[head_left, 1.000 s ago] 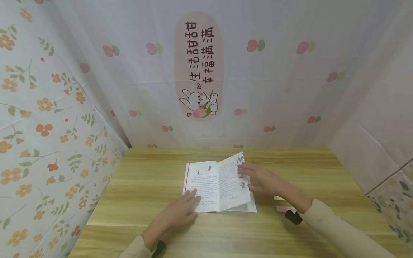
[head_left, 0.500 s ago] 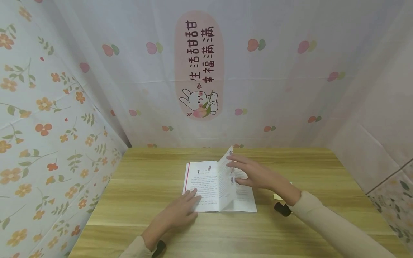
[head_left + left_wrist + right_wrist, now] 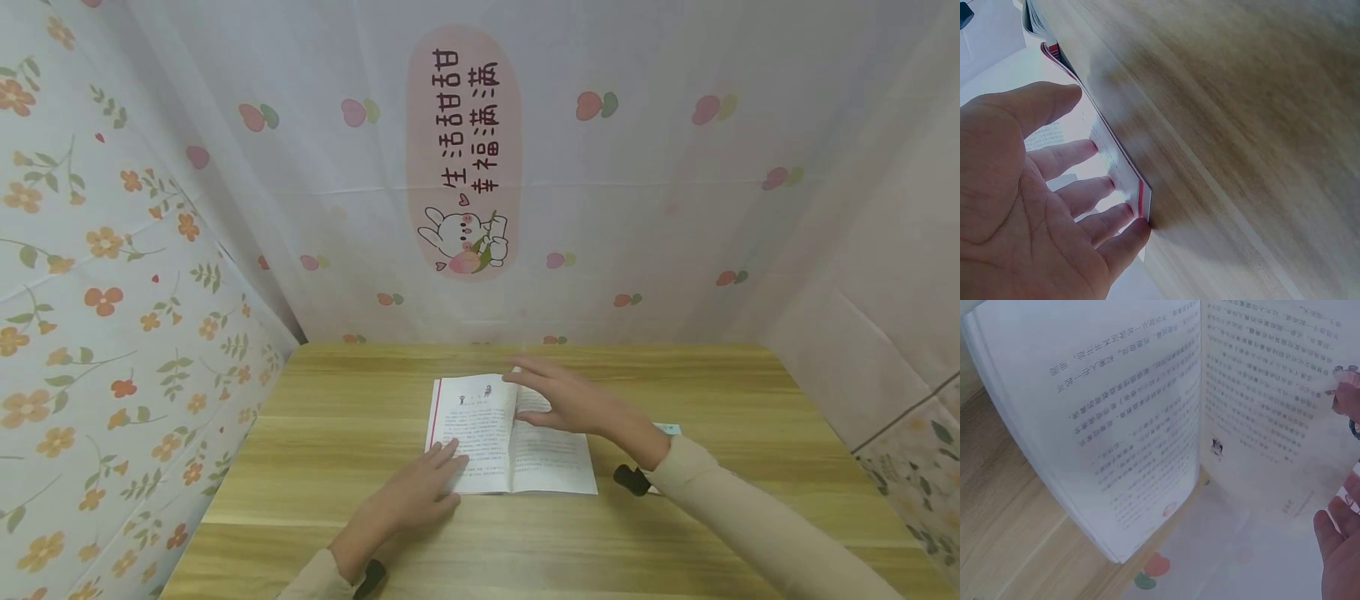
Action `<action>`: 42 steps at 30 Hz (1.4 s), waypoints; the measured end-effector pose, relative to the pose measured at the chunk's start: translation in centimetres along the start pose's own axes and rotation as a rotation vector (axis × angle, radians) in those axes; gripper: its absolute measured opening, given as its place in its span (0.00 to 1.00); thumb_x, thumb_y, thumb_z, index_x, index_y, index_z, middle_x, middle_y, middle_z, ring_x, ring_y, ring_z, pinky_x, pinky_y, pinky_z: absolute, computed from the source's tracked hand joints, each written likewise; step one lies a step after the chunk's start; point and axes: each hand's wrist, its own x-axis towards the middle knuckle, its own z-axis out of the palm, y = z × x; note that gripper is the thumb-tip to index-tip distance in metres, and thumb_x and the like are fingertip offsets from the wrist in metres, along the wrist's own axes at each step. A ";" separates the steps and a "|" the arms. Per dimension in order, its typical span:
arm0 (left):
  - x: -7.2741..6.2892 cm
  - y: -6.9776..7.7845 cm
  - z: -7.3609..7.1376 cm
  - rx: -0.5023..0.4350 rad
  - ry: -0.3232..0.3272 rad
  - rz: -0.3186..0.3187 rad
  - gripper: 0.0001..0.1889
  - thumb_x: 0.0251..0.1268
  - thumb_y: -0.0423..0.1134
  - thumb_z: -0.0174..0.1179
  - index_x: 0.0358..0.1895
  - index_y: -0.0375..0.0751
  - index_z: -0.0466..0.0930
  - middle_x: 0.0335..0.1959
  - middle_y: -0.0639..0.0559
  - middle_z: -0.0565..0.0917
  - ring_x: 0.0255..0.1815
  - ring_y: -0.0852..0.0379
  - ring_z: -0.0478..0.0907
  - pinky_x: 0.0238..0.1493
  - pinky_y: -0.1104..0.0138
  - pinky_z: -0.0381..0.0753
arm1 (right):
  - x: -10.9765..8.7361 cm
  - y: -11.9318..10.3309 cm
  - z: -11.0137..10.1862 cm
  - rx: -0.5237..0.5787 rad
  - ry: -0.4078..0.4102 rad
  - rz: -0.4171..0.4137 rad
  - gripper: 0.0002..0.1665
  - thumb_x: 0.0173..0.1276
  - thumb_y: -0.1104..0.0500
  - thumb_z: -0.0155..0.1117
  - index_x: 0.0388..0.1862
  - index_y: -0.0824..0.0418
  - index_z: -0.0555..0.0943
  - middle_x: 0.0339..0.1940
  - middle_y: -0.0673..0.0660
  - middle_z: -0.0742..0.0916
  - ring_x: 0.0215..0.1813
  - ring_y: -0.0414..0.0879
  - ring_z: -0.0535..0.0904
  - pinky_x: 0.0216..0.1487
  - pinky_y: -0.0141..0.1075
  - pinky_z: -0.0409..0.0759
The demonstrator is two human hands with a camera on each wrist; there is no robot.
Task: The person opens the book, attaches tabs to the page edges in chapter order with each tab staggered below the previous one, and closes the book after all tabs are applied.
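Note:
An open book [image 3: 553, 467] with printed text and a red strip along its left edge lies on the table. My left hand [image 3: 420, 487] rests on the lower left page, its fingers spread; in the left wrist view the left hand [image 3: 1054, 181] has its fingertips along the book's edge. My right hand [image 3: 581, 404] is over the upper right half, holding a raised page [image 3: 1260, 419] between thumb and fingers near its outer edge. In the right wrist view, the thumb and fingers of the right hand [image 3: 1344, 550] show at the page's illustrated margin. The page stands nearly upright.
The wooden table [image 3: 330, 417] meets a patterned cloth backdrop [image 3: 637, 208] behind it. A small light-blue paper piece [image 3: 666, 428] lies beside the right forearm, partly covered by it. A black wrist device [image 3: 632, 481] sits under the right wrist.
My right hand has moved left, swinging the raised page from the right side toward the spine and uncovering the text page beneath. My left hand has stayed in place.

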 end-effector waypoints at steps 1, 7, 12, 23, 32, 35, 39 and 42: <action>0.0 0.0 0.0 -0.001 -0.001 -0.001 0.30 0.73 0.42 0.58 0.73 0.31 0.68 0.76 0.31 0.61 0.75 0.34 0.59 0.74 0.46 0.59 | 0.2 -0.1 0.1 0.000 -0.001 -0.001 0.36 0.65 0.52 0.77 0.69 0.60 0.77 0.75 0.60 0.71 0.74 0.58 0.66 0.70 0.50 0.69; -0.2 0.2 -0.1 -0.011 -0.007 -0.015 0.29 0.73 0.42 0.58 0.73 0.32 0.68 0.76 0.32 0.60 0.75 0.33 0.58 0.73 0.46 0.59 | 1.1 -0.6 0.7 -0.001 -0.014 -0.005 0.36 0.67 0.49 0.74 0.71 0.59 0.75 0.77 0.61 0.69 0.76 0.58 0.63 0.70 0.49 0.69; -0.2 0.3 -0.1 -0.009 -0.007 -0.017 0.29 0.73 0.42 0.59 0.73 0.33 0.69 0.76 0.32 0.61 0.75 0.33 0.59 0.73 0.46 0.60 | 2.0 -1.2 1.3 0.025 0.005 -0.038 0.38 0.67 0.51 0.74 0.73 0.60 0.73 0.79 0.61 0.65 0.78 0.58 0.59 0.72 0.49 0.67; -0.4 -1.0 0.0 -0.076 0.043 -0.013 0.31 0.72 0.40 0.59 0.72 0.26 0.66 0.76 0.32 0.61 0.74 0.31 0.59 0.72 0.46 0.61 | 2.1 -1.6 4.3 0.117 -0.113 0.069 0.52 0.69 0.51 0.73 0.84 0.54 0.54 0.83 0.54 0.57 0.80 0.48 0.54 0.71 0.48 0.68; -2.4 -3.0 -0.9 -0.134 0.068 -0.101 0.32 0.71 0.37 0.57 0.73 0.22 0.62 0.74 0.24 0.60 0.75 0.31 0.58 0.73 0.45 0.60 | 1.3 -2.0 6.6 0.118 -0.261 0.181 0.50 0.66 0.51 0.75 0.81 0.54 0.61 0.82 0.53 0.61 0.79 0.49 0.58 0.71 0.47 0.68; -3.3 -3.7 -1.3 -0.136 0.053 -0.167 0.30 0.73 0.38 0.55 0.71 0.20 0.63 0.73 0.21 0.60 0.74 0.29 0.58 0.73 0.44 0.58 | 1.1 -2.2 7.3 0.098 -0.295 0.202 0.43 0.65 0.50 0.76 0.76 0.58 0.70 0.79 0.56 0.66 0.74 0.52 0.68 0.67 0.46 0.74; -3.9 -4.4 -1.8 -0.113 0.068 -0.190 0.29 0.72 0.35 0.53 0.70 0.17 0.63 0.71 0.20 0.61 0.73 0.28 0.59 0.73 0.43 0.58 | 0.7 -2.3 7.7 0.070 -0.311 0.206 0.33 0.65 0.49 0.75 0.66 0.59 0.79 0.76 0.58 0.71 0.70 0.54 0.72 0.64 0.46 0.77; -3.7 -4.3 -2.0 -0.057 0.117 -0.122 0.25 0.68 0.32 0.55 0.64 0.19 0.69 0.65 0.23 0.70 0.67 0.30 0.68 0.69 0.43 0.67 | 0.4 -2.3 7.7 0.061 -0.311 0.201 0.29 0.66 0.48 0.74 0.62 0.58 0.81 0.74 0.58 0.73 0.72 0.54 0.70 0.66 0.46 0.75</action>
